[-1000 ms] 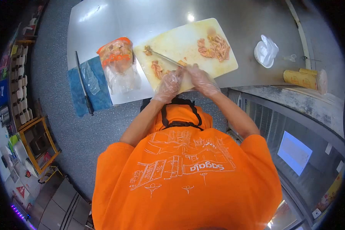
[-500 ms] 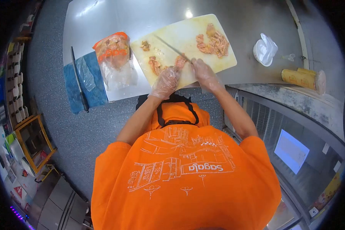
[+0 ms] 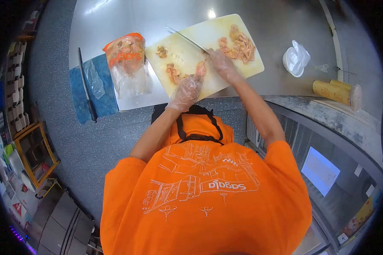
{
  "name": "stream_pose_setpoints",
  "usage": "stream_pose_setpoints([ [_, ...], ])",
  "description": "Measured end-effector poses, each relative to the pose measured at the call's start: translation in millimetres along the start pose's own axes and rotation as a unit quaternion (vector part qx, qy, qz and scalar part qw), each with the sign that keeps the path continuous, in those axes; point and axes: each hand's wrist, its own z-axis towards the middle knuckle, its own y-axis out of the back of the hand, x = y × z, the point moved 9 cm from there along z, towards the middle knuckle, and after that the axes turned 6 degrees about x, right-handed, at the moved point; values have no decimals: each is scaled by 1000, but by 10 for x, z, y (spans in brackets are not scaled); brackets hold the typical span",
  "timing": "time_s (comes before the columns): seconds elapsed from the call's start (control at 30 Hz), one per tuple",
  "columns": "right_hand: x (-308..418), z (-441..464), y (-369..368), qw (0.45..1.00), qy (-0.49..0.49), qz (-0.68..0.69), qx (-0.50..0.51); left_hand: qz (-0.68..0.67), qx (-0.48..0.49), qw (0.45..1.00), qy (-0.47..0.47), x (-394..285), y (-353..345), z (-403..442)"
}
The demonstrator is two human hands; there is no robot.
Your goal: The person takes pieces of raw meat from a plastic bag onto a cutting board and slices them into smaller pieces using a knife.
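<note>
My right hand (image 3: 224, 68), in a clear plastic glove, is closed on the handle of a long knife (image 3: 187, 39). The blade points up and left over the white cutting board (image 3: 212, 36). My gloved left hand (image 3: 187, 91) rests at the board's near edge, fingers closed on a piece of raw meat (image 3: 201, 69) that pokes out past them. Left of that piece lies more meat (image 3: 172, 73), with a small pile of scraps (image 3: 161, 52) above it. A larger heap of cut meat (image 3: 244, 49) sits at the board's right end.
Left of the board is a plastic bag of meat (image 3: 125, 55). A dark sharpening rod (image 3: 84, 80) lies on a blue cloth (image 3: 102, 80). At the right stand a white bowl (image 3: 291, 61) with a plastic bag in it and yellow rolls (image 3: 334, 91).
The knife has lifted away from the meat, and my right hand has moved up and slightly left from half a second ago. My left hand has stayed by the meat piece.
</note>
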Motion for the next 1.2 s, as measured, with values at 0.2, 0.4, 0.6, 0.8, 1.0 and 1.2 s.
stream_pose_setpoints([
  [0.2, -6, 410, 161, 997, -37, 73, 15, -35, 1, 999, 9, -69, 180, 24],
  [0.4, -246, -564, 530, 935, -108, 308, -140, 72, 2, 997, 35, 173, 392, 536],
  [0.6, -315, -1538, 274, 906, -229, 331, -134, -99, -17, 992, 77, 768, -47, 1390],
  [0.8, -376, -1904, -242, 875, -296, 379, -53, -316, -200, 913, 165, 1598, 1, 717],
  [1.0, 103, -1528, -79, 956, -164, 241, -23, -20, -130, 981, 142, 605, 784, 14],
  [1.2, 46, -1367, -61, 979, -128, 151, -47, -38, -113, 990, 78, 363, 532, -246],
])
